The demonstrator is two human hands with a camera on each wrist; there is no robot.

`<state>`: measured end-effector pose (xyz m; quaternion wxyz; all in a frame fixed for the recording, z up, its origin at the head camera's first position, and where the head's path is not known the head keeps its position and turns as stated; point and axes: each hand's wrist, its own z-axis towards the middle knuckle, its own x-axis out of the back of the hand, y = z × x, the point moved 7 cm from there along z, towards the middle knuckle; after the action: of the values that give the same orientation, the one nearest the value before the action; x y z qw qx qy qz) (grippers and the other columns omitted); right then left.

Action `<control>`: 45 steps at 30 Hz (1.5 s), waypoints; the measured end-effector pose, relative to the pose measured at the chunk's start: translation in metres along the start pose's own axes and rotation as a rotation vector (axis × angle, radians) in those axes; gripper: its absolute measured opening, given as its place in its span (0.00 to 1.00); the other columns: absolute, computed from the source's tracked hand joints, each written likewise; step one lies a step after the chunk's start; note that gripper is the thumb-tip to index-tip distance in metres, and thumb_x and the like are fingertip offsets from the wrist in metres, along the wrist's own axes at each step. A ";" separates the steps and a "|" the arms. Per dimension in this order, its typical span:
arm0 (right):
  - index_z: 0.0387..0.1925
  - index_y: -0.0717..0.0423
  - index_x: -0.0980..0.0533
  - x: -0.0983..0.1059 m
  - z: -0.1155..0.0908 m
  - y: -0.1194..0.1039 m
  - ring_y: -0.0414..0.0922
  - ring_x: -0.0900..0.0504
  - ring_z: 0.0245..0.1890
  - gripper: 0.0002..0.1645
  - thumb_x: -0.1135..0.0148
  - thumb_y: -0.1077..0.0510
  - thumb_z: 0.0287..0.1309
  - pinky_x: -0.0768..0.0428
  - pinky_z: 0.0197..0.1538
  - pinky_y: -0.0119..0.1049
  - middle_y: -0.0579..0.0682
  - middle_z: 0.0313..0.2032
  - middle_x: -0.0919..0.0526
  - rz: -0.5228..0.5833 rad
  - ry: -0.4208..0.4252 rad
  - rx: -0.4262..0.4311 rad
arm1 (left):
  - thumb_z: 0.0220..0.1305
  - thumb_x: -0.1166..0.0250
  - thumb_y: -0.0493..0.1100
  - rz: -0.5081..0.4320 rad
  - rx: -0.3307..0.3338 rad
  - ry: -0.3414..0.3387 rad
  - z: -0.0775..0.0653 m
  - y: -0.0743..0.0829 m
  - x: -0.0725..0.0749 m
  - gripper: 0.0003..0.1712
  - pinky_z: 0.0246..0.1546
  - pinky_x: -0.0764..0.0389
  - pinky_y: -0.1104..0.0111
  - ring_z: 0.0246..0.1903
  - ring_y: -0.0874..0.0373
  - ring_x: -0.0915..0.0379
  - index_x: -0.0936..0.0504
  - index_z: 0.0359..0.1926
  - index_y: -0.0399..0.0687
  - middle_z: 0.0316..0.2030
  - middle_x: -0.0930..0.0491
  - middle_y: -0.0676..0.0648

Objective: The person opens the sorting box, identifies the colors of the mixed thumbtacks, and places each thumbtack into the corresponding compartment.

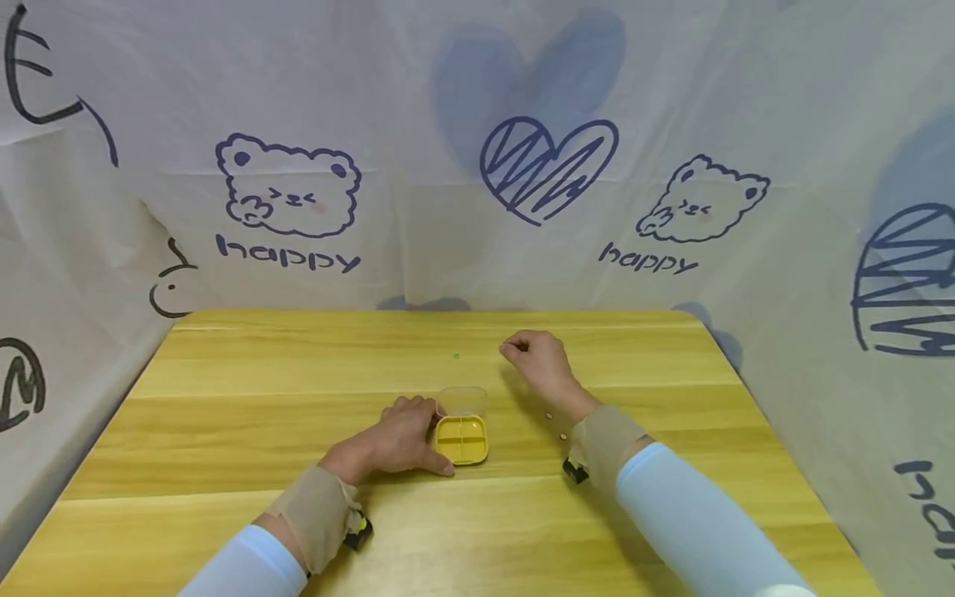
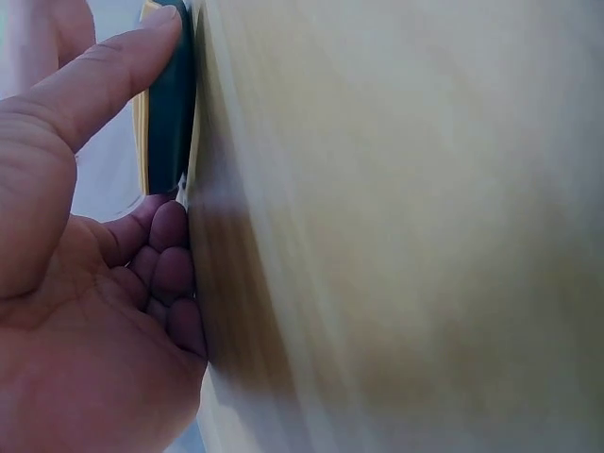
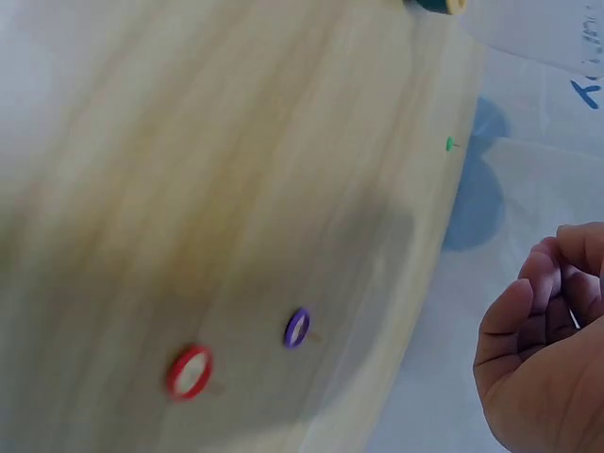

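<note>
Yellow box (image 1: 462,440); red-rimmed disc (image 3: 191,372); purple-rimmed disc (image 3: 297,327); yellow wood-grain table (image 1: 224,414); light-blue sleeves (image 1: 694,514).

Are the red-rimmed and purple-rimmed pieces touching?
Apart: the right wrist view shows bare table between the red-rimmed piece and the purple-rimmed piece.

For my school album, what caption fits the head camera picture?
The left hand grips a yellow box, clear lid open, while the right hand hovers over the wooden table.

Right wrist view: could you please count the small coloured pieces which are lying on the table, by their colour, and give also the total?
Red-rimmed piece: 1
Purple-rimmed piece: 1
Green piece: 1
Total: 3
</note>
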<state>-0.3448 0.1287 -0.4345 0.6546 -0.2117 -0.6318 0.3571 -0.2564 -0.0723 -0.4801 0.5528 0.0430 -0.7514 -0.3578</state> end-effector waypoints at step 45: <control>0.32 0.50 0.16 -0.084 0.055 -0.020 0.42 0.20 0.31 0.08 0.41 0.56 0.63 0.20 0.40 0.40 0.47 0.33 0.14 -0.313 -0.160 0.100 | 0.39 0.24 0.64 0.032 -0.060 0.023 -0.003 -0.003 0.000 0.42 0.47 0.38 0.55 0.42 0.54 0.39 0.28 0.51 0.47 0.39 0.29 0.52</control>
<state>-0.3898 0.0438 -0.4705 0.6595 -0.0491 -0.6885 0.2976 -0.2550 -0.0755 -0.4816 0.5678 0.0187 -0.7347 -0.3708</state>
